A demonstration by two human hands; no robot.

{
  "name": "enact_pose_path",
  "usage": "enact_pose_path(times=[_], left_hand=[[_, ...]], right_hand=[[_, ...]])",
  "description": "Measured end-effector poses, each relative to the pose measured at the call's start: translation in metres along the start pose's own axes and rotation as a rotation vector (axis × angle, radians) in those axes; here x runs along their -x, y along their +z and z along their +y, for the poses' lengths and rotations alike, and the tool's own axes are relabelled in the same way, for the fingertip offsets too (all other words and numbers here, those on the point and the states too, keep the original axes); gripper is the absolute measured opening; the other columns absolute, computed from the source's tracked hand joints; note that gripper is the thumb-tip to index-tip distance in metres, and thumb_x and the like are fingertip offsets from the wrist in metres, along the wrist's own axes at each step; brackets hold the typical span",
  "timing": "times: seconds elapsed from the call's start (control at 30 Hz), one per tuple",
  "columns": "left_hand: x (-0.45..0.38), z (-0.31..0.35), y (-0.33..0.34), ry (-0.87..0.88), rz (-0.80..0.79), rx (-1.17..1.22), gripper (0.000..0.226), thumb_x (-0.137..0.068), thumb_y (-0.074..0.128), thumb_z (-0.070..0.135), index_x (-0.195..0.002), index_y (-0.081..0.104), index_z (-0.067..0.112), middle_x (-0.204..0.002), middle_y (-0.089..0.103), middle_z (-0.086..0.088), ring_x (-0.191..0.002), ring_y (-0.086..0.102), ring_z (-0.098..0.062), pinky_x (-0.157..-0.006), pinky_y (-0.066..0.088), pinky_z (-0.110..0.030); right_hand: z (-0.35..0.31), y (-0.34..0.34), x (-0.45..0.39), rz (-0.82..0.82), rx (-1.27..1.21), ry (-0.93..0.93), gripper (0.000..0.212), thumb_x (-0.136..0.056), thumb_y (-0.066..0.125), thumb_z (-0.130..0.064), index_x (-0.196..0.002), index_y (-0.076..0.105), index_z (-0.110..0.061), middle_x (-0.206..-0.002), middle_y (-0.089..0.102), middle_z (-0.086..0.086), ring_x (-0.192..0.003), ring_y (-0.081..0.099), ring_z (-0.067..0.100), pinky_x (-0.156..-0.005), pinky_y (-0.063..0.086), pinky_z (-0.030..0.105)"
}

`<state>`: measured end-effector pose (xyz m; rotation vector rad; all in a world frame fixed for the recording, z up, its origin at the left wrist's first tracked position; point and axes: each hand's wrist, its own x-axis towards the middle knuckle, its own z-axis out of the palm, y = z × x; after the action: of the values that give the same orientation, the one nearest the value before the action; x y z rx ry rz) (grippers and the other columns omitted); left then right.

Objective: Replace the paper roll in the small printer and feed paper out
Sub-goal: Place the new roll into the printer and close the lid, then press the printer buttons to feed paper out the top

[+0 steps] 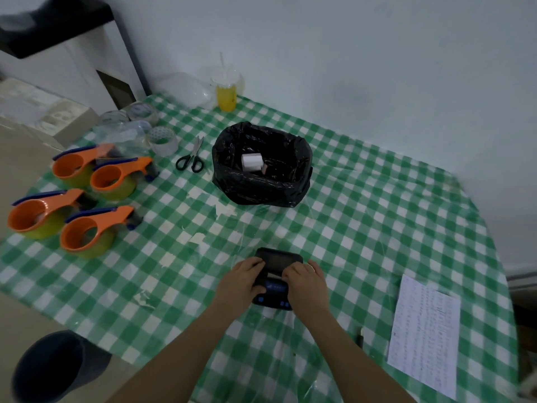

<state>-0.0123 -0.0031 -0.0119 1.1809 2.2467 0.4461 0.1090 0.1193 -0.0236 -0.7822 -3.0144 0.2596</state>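
Observation:
A small black printer with a blue button panel lies on the green checked tablecloth near the front. Its lid stands open toward the far side, and a strip of white paper shows at the hinge line between my hands. My left hand grips the printer's left side, fingers curled over its top edge. My right hand grips the right side the same way. A white paper roll lies inside the black-lined bin further back.
Several orange tape dispensers sit at the left. Black-handled scissors and tape rolls lie beyond them, with a yellow drink cup by the wall. A printed sheet lies at the right; a dark bucket stands below the table's edge.

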Motion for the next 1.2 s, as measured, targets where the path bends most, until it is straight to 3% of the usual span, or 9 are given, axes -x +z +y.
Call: enact_pose_path(times=[0.13, 0.2, 0.27, 0.33, 0.47, 0.67, 0.77, 0.87, 1.2], left_hand=[[0.003, -0.003, -0.002, 0.031, -0.024, -0.021, 0.064, -0.089, 0.055, 0.032, -0.144, 0.027, 0.016, -0.154, 0.026, 0.003, -0.137, 0.031, -0.019, -0.109, 0.038, -0.034], [0.007, -0.009, -0.003, 0.079, -0.092, -0.027, 0.074, -0.087, 0.058, 0.033, -0.147, 0.018, 0.017, -0.157, 0.015, 0.004, -0.140, 0.026, -0.019, -0.110, 0.038, -0.036], [0.010, -0.014, -0.002, 0.105, -0.136, 0.002, 0.081, -0.086, 0.061, 0.029, -0.148, 0.010, 0.020, -0.159, 0.006, 0.004, -0.142, 0.022, -0.020, -0.109, 0.038, -0.036], [0.012, -0.015, 0.000, 0.068, -0.120, 0.082, 0.080, -0.086, 0.061, 0.025, -0.147, 0.009, 0.025, -0.159, 0.004, 0.003, -0.142, 0.024, -0.021, -0.109, 0.039, -0.037], [0.015, -0.013, 0.004, 0.014, -0.117, 0.243, 0.081, -0.087, 0.060, 0.018, -0.147, 0.006, 0.029, -0.159, 0.011, 0.002, -0.137, 0.035, -0.018, -0.107, 0.040, -0.032], [0.015, -0.009, 0.011, -0.085, -0.053, 0.358, 0.078, -0.084, 0.063, 0.012, -0.145, 0.018, 0.031, -0.146, 0.043, -0.003, -0.123, 0.052, -0.017, -0.092, 0.044, -0.020], [0.014, -0.006, 0.012, -0.134, -0.031, 0.391, 0.076, -0.082, 0.064, 0.010, -0.143, 0.024, 0.032, -0.135, 0.055, -0.003, -0.113, 0.058, -0.018, -0.085, 0.048, -0.023], [0.014, -0.005, 0.012, -0.151, -0.030, 0.415, 0.076, -0.081, 0.064, 0.009, -0.142, 0.025, 0.034, -0.133, 0.057, -0.003, -0.110, 0.059, -0.018, -0.087, 0.052, -0.028], [0.014, -0.004, 0.009, -0.144, -0.031, 0.408, 0.077, -0.080, 0.065, 0.010, -0.142, 0.025, 0.034, -0.132, 0.057, -0.001, -0.095, 0.054, -0.008, -0.078, 0.047, -0.022]], right_hand=[[0.000, 0.001, 0.002, 0.065, -0.122, 0.005, 0.024, -0.056, 0.083, -0.011, -0.071, 0.068, -0.024, -0.073, 0.069, -0.009, -0.066, 0.064, 0.009, -0.083, 0.053, 0.026], [-0.001, 0.001, 0.011, 0.139, -0.336, 0.047, 0.024, -0.075, 0.072, -0.008, -0.098, 0.068, -0.016, -0.100, 0.071, -0.003, -0.086, 0.066, 0.011, -0.086, 0.052, 0.025], [-0.003, -0.004, 0.025, 0.121, -0.549, 0.193, 0.041, -0.089, 0.058, -0.013, -0.129, 0.051, -0.015, -0.131, 0.049, -0.008, -0.117, 0.047, 0.005, -0.101, 0.039, 0.022], [-0.004, -0.005, 0.038, 0.044, -0.704, 0.318, 0.050, -0.093, 0.051, -0.016, -0.140, 0.034, -0.018, -0.137, 0.033, -0.014, -0.126, 0.033, 0.003, -0.106, 0.029, 0.020], [-0.004, -0.002, 0.047, -0.036, -1.000, 0.530, 0.051, -0.093, 0.051, -0.009, -0.141, 0.034, -0.019, -0.136, 0.049, -0.003, -0.121, 0.047, 0.009, -0.100, 0.044, 0.030], [-0.002, -0.001, 0.042, -0.036, -1.141, 0.700, 0.049, -0.088, 0.058, -0.001, -0.134, 0.044, -0.009, -0.132, 0.057, 0.008, -0.114, 0.055, 0.014, -0.093, 0.044, 0.026], [0.000, -0.001, 0.040, -0.053, -1.163, 0.723, 0.052, -0.087, 0.059, 0.000, -0.136, 0.042, -0.006, -0.134, 0.055, 0.011, -0.120, 0.054, 0.019, -0.097, 0.044, 0.028], [0.001, -0.001, 0.039, -0.060, -1.176, 0.735, 0.054, -0.087, 0.059, 0.000, -0.137, 0.040, -0.005, -0.136, 0.053, 0.013, -0.125, 0.051, 0.022, -0.099, 0.043, 0.029], [-0.002, -0.008, 0.040, -0.092, -1.134, 0.690, 0.052, -0.088, 0.055, 0.002, -0.137, 0.042, -0.010, -0.137, 0.053, 0.010, -0.126, 0.050, 0.021, -0.100, 0.041, 0.028]])
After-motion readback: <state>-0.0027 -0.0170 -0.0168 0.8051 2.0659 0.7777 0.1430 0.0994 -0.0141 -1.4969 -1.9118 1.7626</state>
